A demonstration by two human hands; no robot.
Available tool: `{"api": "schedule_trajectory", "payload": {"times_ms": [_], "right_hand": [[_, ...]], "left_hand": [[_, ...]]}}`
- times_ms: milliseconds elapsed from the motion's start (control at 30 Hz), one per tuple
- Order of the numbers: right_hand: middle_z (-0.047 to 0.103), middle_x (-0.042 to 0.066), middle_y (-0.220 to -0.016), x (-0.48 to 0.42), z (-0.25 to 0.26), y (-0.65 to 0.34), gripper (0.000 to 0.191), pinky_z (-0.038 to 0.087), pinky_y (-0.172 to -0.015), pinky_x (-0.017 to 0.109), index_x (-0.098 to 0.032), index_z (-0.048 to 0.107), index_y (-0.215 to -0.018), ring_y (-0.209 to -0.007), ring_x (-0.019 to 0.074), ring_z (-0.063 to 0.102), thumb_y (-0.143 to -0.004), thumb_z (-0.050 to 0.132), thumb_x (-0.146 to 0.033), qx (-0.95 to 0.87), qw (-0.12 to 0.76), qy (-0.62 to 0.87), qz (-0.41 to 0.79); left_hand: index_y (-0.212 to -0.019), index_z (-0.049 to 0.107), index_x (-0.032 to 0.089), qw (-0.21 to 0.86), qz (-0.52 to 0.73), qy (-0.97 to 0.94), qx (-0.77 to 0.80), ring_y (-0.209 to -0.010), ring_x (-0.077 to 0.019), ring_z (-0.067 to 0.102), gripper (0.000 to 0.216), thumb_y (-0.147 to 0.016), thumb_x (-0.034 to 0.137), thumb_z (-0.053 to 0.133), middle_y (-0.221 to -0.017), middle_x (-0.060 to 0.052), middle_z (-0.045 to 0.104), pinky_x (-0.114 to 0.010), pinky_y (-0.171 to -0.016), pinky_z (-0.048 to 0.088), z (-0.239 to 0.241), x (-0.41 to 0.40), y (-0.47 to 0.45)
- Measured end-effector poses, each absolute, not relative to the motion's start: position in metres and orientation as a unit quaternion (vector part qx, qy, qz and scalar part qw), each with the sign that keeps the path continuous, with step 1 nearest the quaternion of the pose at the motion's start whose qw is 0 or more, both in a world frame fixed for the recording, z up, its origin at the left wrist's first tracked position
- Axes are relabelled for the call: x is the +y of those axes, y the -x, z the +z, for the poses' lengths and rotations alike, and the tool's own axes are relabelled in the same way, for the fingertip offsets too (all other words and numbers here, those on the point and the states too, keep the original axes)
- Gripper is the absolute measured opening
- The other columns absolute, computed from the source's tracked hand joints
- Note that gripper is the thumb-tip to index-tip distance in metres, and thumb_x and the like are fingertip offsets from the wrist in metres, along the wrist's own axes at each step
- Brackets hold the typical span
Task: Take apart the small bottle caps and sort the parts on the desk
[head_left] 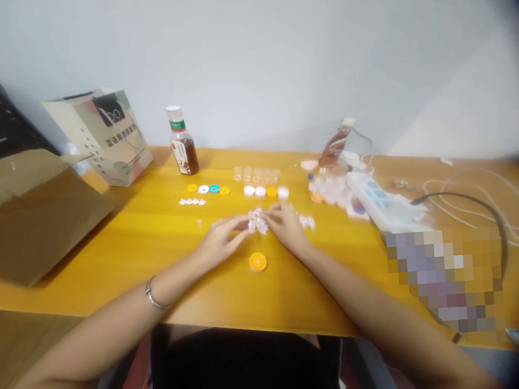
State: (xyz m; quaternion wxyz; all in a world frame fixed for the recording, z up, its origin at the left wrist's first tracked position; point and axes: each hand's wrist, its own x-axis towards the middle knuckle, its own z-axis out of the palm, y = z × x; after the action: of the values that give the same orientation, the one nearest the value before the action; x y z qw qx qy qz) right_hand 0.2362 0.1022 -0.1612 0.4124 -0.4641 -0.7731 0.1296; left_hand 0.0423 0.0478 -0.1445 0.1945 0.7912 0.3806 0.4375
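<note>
A pile of small white plastic pieces (258, 223) lies on the table between my two hands. My left hand (225, 239) reaches in from the left, thumb and fingers apart at the pile's edge. From the right, my right hand (288, 225) meets the pile with bent, parted fingers. The pieces are blurred, and I cannot make out one held in either hand. More small white pieces (306, 222) lie just right of my right hand. Nearer me is a round orange cap (257, 261). Beyond my hands runs a row of white and orange caps (260, 192).
Behind stand clear small cups (257, 175) and a brown-liquid bottle (185, 149). Left are coloured caps (215, 189), white rings (192, 201), a paper bag (109, 140) and a cardboard box (34, 216). Right are clustered containers (330, 188), another bottle (336, 144), a power strip (379, 201) and cables.
</note>
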Motion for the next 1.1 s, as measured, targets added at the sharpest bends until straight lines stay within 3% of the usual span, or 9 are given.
{"api": "schedule_trajectory", "payload": {"times_ms": [167, 300, 400, 567, 767, 867, 1100], "right_hand": [[0.06, 0.006, -0.078, 0.096, -0.154, -0.237, 0.017, 0.042, -0.078, 0.041, -0.026, 0.072, -0.081, -0.083, 0.0226, 0.053, -0.079, 0.057, -0.034, -0.764, 0.433, 0.459, 0.136], [0.066, 0.004, -0.087, 0.073, -0.142, -0.232, 0.022, 0.046, -0.078, 0.035, -0.024, 0.068, -0.089, -0.083, 0.019, 0.059, -0.083, 0.051, -0.036, -0.753, 0.439, 0.397, 0.287], [0.067, 0.002, -0.095, 0.052, -0.137, -0.223, 0.03, 0.049, -0.08, 0.033, -0.025, 0.06, -0.106, -0.085, 0.0177, 0.062, -0.078, 0.059, -0.034, -0.753, 0.426, 0.338, 0.37], [0.068, 0.002, -0.1, 0.045, -0.135, -0.218, 0.024, 0.049, -0.084, 0.035, -0.025, 0.062, -0.104, -0.088, 0.0179, 0.063, -0.081, 0.054, -0.03, -0.742, 0.437, 0.362, 0.358], [0.068, 0.003, -0.075, 0.08, -0.123, -0.253, 0.018, 0.052, -0.066, 0.031, -0.018, 0.059, -0.093, -0.066, 0.0158, 0.064, -0.08, 0.053, -0.028, -0.689, 0.43, 0.483, 0.329], [0.067, 0.004, -0.072, 0.099, -0.11, -0.283, 0.011, 0.05, -0.063, 0.028, -0.015, 0.061, -0.082, -0.065, 0.016, 0.063, -0.076, 0.055, -0.023, -0.681, 0.363, 0.575, 0.27], [0.07, 0.004, -0.075, 0.114, -0.1, -0.319, 0.013, 0.047, -0.063, 0.025, -0.015, 0.066, -0.079, -0.068, 0.0162, 0.063, -0.074, 0.055, -0.02, -0.712, 0.169, 0.641, 0.233]], "left_hand": [[-0.108, 0.057, 0.019, 0.177, 0.43, -0.806, 0.366, -0.086, -0.0149, 0.061, 0.027, -0.082, 0.028, 0.055, -0.097, -0.006, 0.065, -0.031, -0.083, 0.049, -0.141, 0.046, -0.041], [-0.104, 0.059, 0.018, 0.154, 0.439, -0.813, 0.35, -0.084, -0.0146, 0.058, 0.024, -0.083, 0.027, 0.055, -0.092, -0.007, 0.063, -0.029, -0.079, 0.048, -0.137, 0.043, -0.04], [-0.103, 0.059, 0.017, 0.138, 0.434, -0.82, 0.346, -0.078, -0.0131, 0.058, 0.023, -0.083, 0.026, 0.055, -0.085, -0.005, 0.063, -0.027, -0.074, 0.048, -0.137, 0.041, -0.04], [-0.103, 0.059, 0.016, 0.13, 0.44, -0.822, 0.337, -0.08, -0.0131, 0.058, 0.022, -0.083, 0.025, 0.055, -0.087, -0.006, 0.063, -0.027, -0.075, 0.048, -0.139, 0.039, -0.043], [-0.113, 0.055, 0.017, 0.129, 0.43, -0.82, 0.355, -0.087, -0.0155, 0.058, 0.031, -0.083, 0.026, 0.054, -0.095, -0.008, 0.062, -0.032, -0.082, 0.048, -0.137, 0.04, -0.042], [-0.107, 0.057, 0.015, 0.118, 0.426, -0.824, 0.354, -0.086, -0.015, 0.059, 0.025, -0.085, 0.023, 0.051, -0.095, -0.008, 0.063, -0.032, -0.081, 0.048, -0.133, 0.04, -0.04], [-0.108, 0.056, 0.016, 0.108, 0.372, -0.856, 0.343, -0.088, -0.0153, 0.057, 0.025, -0.088, 0.025, 0.045, -0.096, -0.008, 0.062, -0.032, -0.08, 0.047, -0.131, 0.039, -0.038]]}}
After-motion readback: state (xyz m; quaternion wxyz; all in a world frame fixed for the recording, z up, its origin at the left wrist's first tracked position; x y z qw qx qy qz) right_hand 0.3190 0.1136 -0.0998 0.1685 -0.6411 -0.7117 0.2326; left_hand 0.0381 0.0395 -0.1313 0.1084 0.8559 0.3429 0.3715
